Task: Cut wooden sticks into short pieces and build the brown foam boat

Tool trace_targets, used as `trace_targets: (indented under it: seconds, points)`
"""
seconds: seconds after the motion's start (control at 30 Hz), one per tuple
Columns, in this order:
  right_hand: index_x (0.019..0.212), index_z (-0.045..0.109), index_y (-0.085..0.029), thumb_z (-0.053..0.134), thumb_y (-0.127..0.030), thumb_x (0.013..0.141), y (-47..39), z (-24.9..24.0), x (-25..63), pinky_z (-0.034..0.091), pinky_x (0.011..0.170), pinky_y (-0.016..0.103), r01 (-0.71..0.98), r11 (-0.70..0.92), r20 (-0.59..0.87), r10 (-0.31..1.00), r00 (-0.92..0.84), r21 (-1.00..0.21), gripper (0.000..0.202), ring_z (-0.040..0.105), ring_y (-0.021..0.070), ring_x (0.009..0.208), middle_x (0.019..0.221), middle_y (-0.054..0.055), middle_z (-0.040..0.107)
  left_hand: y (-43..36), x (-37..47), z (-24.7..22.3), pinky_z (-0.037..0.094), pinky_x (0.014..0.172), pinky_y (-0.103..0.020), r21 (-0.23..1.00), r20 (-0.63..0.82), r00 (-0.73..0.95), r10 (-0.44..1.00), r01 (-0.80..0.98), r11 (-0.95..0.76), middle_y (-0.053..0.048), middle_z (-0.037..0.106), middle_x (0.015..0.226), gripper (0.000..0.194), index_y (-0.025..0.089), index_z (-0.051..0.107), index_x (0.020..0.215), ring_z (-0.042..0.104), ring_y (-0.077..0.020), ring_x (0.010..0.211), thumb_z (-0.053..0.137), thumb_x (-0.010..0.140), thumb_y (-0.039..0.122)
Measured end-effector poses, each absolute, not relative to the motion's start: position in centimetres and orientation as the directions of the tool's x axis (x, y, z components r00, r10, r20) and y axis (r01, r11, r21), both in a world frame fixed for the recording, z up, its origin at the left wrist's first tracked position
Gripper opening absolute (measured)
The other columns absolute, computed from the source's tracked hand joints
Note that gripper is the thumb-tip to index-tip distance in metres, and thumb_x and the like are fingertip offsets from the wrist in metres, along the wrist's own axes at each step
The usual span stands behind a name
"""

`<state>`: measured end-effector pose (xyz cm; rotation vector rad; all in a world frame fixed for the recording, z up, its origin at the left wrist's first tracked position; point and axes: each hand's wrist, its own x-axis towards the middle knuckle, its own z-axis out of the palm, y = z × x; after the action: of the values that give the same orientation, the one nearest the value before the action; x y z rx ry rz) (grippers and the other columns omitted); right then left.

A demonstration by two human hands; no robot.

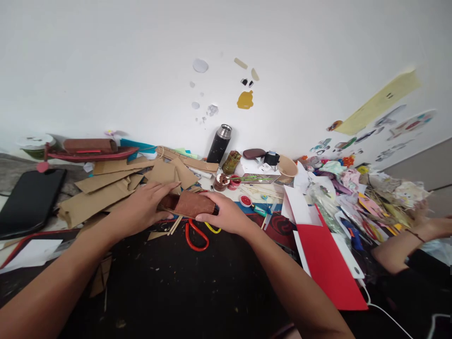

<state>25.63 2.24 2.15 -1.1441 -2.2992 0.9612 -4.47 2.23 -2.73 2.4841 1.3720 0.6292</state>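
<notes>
Brown cardboard piece [190,204] clamped by both hands [226,214] over cluttered dark table [176,282], white wall [106,61] behind

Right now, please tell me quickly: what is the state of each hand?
Left hand: closed on the left end of the brown painted cardboard piece.
Right hand: closed on its right end.

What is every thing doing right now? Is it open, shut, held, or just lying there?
Brown painted cardboard piece: held at both ends.
Left hand: gripping the piece's left end.
Right hand: fingers curled over its right end.
Red-handled scissors: lying flat, blades hidden under the piece.
Black flask: upright, capped.
Red folder: lying flat, white sheets poking out.
Black tablet: lying flat, screen dark.
Paper bowl: tipped on its side.
</notes>
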Motion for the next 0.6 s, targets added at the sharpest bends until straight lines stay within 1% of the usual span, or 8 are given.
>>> trace_targets:
  seconds: [0.17, 0.3, 0.5, 0.6]
  points:
    - [0.143, 0.067, -0.027, 0.083, -0.054, 0.092, 2.4, 1.2, 25.5, 0.050, 0.109, 0.046, 0.548, 0.412, 0.067, 0.838, -0.541, -0.728, 0.060, 0.068, 0.0322, 0.129, 0.141, 0.011, 0.072, 2.3, -4.5, -2.9, 0.050, 0.113, -0.053, 0.399, 0.239, 0.479, 0.845, 0.745, -0.535, -0.021, 0.063, 0.156, 0.075, 0.018, 0.053, 0.158, 0.061, -0.0403, 0.139, 0.061, 0.098, 0.063]
    - [0.144, 0.066, -0.026, 0.082, -0.052, 0.092, 2.4, 0.7, 25.3, 0.051, 0.107, 0.044, 0.594, 0.373, 0.043, 0.868, -0.494, -0.713, 0.060, 0.068, 0.0313, 0.127, 0.140, 0.011, 0.072, 2.2, -4.5, -2.9, 0.050, 0.114, -0.053, 0.397, 0.246, 0.482, 0.841, 0.742, -0.541, -0.020, 0.064, 0.156, 0.074, 0.020, 0.054, 0.157, 0.062, -0.0404, 0.140, 0.061, 0.098, 0.063]
    - [0.144, 0.065, -0.028, 0.084, -0.053, 0.091, 2.4, 0.2, 25.1, 0.051, 0.104, 0.044, 0.626, 0.359, 0.025, 0.879, -0.476, -0.692, 0.062, 0.069, 0.0318, 0.124, 0.138, 0.011, 0.072, 2.2, -4.3, -2.9, 0.053, 0.109, -0.051, 0.359, 0.249, 0.491, 0.835, 0.754, -0.550, -0.018, 0.068, 0.151, 0.072, 0.022, 0.055, 0.157, 0.066, -0.0402, 0.132, 0.063, 0.097, 0.060]
    - [0.146, 0.062, -0.027, 0.082, -0.051, 0.093, 2.3, 0.1, 25.0, 0.051, 0.104, 0.045, 0.619, 0.364, 0.017, 0.870, -0.492, -0.696, 0.061, 0.068, 0.0320, 0.126, 0.140, 0.011, 0.071, 2.2, -4.3, -2.9, 0.053, 0.108, -0.050, 0.342, 0.239, 0.499, 0.833, 0.759, -0.553, -0.018, 0.070, 0.147, 0.070, 0.022, 0.054, 0.158, 0.066, -0.0396, 0.130, 0.062, 0.098, 0.057]
